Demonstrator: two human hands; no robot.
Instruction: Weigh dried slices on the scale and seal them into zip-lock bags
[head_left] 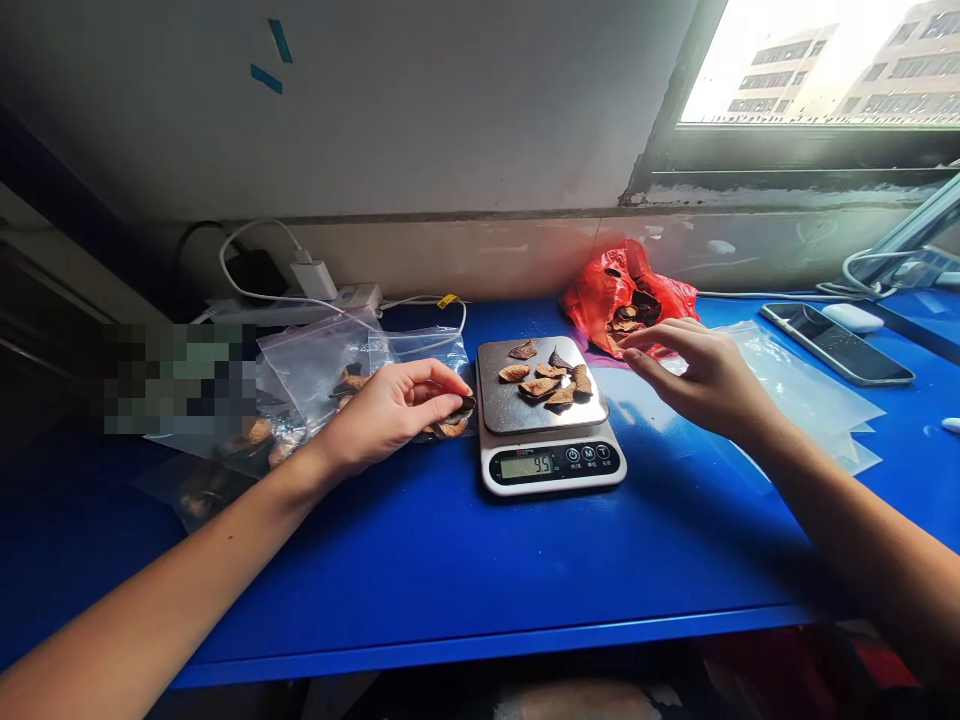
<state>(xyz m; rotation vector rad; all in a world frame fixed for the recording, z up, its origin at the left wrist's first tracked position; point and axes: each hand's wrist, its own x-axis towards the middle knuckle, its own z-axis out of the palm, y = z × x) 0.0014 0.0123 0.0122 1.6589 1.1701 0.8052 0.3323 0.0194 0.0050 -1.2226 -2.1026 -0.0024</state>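
Here the left hand [394, 410] was just beside the near-left edge of the scale's steel plate [495, 410], thumb and forefinger closed in a tight pinch on a dark dried piece [468, 403], with more brown pieces [448, 430] right beneath it; whether those were held too, one couldn't tell. Over on the other side, the right hand [701, 375] hung by the front of the red bag [600, 290], thumb and forefinger bent to a narrow gap, and whether anything sat between them didn't show. Weighing looked like the step in hand: a loose cluster of dried slices [539, 387] lay on the plate, and the display [526, 466] was showing digits. The next move, by the look of it, called for a light touch, with no knock to the cluster and no pressing on the plate. And the lie of the pieces? The front-middle slice ran lengthwise from left to right; the curled one by the right edge [581, 379] ran front to back. The pinched piece was too covered by fingers for its long axis to be read.
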